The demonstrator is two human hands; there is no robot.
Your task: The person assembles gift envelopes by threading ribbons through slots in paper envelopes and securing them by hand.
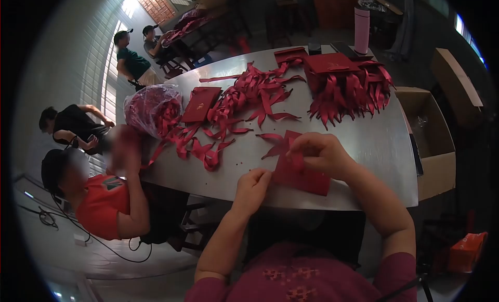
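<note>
At the near edge of the metal table (358,146), toward its near right corner, a flat red packet (312,181) lay in front of the person. The right hand (319,154) was above it, fingers curled and pinching a red ribbon (297,160), slightly blurred. The left hand (254,186) was closed, its fingertips drawn together just beside the packet's left side; whether they gripped anything could not be told. A loose ribbon piece (271,145) stuck out past the packet's upper left. Farther back, a heap of ribbons (234,107) ran from the middle toward the far edge, with a second packet (200,107) on its left and a clear plastic bag (143,107) by the table's left edge. Near the far right corner stood a pink bottle (362,31), behind a ribboned stack of packets (332,65). An open cardboard box (442,141) was beside the right edge, and a co-worker in an orange-red shirt (104,208) was at the left end.
</note>
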